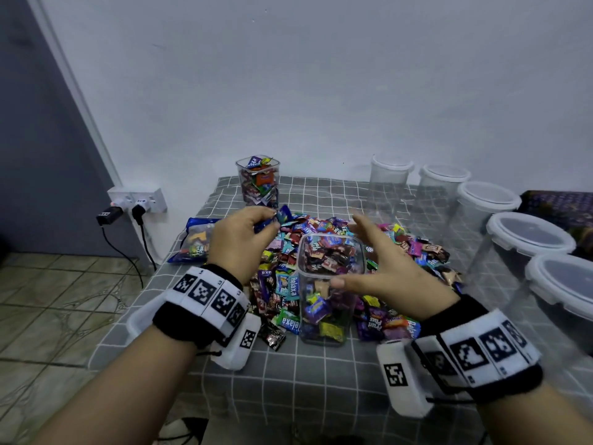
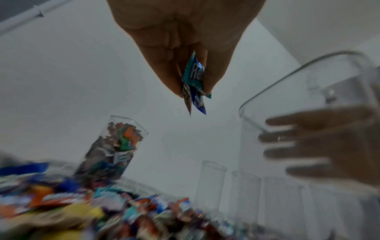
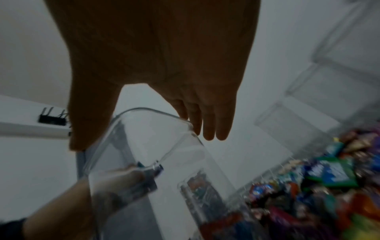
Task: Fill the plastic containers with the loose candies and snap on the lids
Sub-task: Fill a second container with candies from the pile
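Clear square plastic container (image 1: 327,284), lidless, part-filled; wrappers marked "Relaxa", "Fruit Plus". Left hand (image 1: 239,240) pinching foil candies (image 2: 194,84); right hand (image 1: 385,271) spread wide beside container.

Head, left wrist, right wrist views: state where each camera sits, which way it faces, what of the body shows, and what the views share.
Head: on the head, facing forward and down at the grey checked tablecloth; both forearms, left hand and right hand show.
Left wrist: under the left hand, looking along fingers pinching wrapped candies.
Right wrist: under the right hand, looking along straight fingers at the rim.
Shared: the clear square plastic container and loose candy pile.
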`<state>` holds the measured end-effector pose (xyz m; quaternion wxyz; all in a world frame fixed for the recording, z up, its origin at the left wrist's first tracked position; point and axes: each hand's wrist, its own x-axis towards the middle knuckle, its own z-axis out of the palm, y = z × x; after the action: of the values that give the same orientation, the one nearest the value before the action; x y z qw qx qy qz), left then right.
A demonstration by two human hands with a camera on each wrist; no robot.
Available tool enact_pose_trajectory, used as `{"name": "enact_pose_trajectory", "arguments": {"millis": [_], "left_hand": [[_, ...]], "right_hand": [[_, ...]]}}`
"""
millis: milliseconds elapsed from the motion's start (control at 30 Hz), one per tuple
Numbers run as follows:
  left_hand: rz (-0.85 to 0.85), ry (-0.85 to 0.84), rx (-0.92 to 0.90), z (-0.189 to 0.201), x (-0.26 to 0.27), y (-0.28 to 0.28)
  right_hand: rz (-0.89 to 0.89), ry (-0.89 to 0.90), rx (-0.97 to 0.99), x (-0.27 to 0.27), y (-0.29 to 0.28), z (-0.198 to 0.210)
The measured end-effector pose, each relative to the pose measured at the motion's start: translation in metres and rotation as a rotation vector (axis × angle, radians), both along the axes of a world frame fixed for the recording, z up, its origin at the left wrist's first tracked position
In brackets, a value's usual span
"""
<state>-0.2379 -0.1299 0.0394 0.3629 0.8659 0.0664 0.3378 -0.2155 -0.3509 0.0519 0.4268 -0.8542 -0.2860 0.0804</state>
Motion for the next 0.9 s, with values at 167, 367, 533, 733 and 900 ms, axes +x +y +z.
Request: {"name": "enact_pose_trajectory", "arguments": {"millis": [167, 367, 533, 733, 900], "left_hand": [[-0.231, -0.092, -0.22, 0.026, -0.005, -0.02], [-0.381, -0.085, -0.009, 0.019, -0.01, -0.051], [-0.367, -0.062, 0.194, 0.005, -0.013, -0.052], [-0.382, -0.068, 0.129, 0.004, -0.016, -0.054], [-0.368, -0.194, -0.131, -0.002, -0.022, -0.05]], "right_hand": [[0.036, 0.17, 0.105, 0.007, 0.001, -0.022], [0.047, 0.185, 0.129, 0.008, -0.004, -0.024], [0.042, 0.151, 0.107, 0.01, -0.004, -0.026], [0.044, 0.163, 0.115, 0.009, -0.003, -0.028], [0.037, 0.163, -0.006, 0.01, -0.005, -0.028]]}}
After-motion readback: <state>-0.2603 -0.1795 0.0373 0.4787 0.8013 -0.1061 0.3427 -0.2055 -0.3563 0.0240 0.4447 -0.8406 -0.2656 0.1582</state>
